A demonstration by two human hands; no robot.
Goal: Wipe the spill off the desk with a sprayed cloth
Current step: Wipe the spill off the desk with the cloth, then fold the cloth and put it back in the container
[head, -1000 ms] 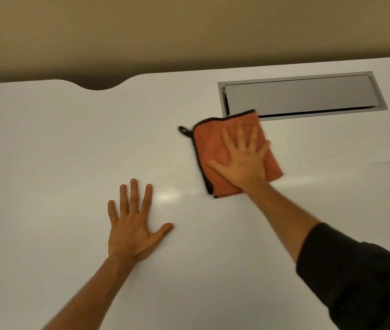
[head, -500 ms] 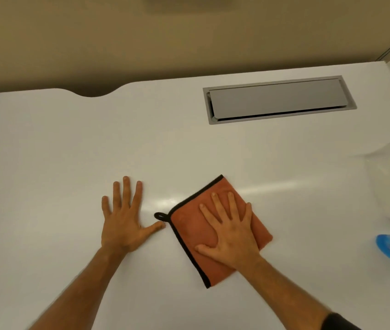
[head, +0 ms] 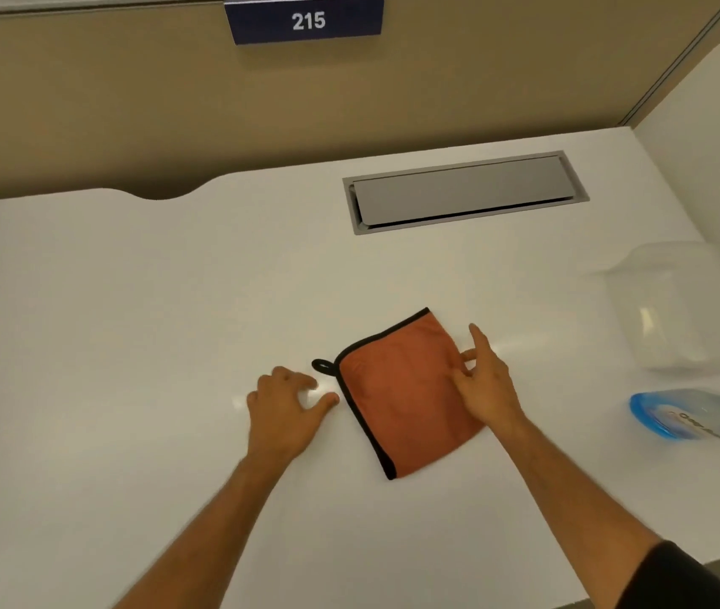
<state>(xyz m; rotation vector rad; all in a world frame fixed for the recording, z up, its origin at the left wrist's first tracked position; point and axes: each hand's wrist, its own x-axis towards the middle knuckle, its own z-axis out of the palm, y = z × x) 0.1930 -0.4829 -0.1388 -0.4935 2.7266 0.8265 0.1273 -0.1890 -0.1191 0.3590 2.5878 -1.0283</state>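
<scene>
An orange cloth (head: 402,402) with a black hem and a small black loop lies folded flat in the middle of the white desk (head: 129,323). My right hand (head: 485,384) is at the cloth's right edge, thumb and fingers pinching that edge. My left hand (head: 288,402) rests on the desk just left of the cloth, fingers curled, thumb close to the black hem. No spill shows on the desk surface; only a glossy reflection near my left hand.
A grey cable hatch (head: 463,191) is set into the desk at the back right. A translucent plastic container (head: 683,305) and a blue-rimmed lid (head: 696,419) sit at the right. A beige partition (head: 173,103) with a sign "215" stands behind.
The cloth was pulled from near the hatch toward me. My right hand lifted off its flat press and now pinches the right edge. My left hand curled its fingers.
</scene>
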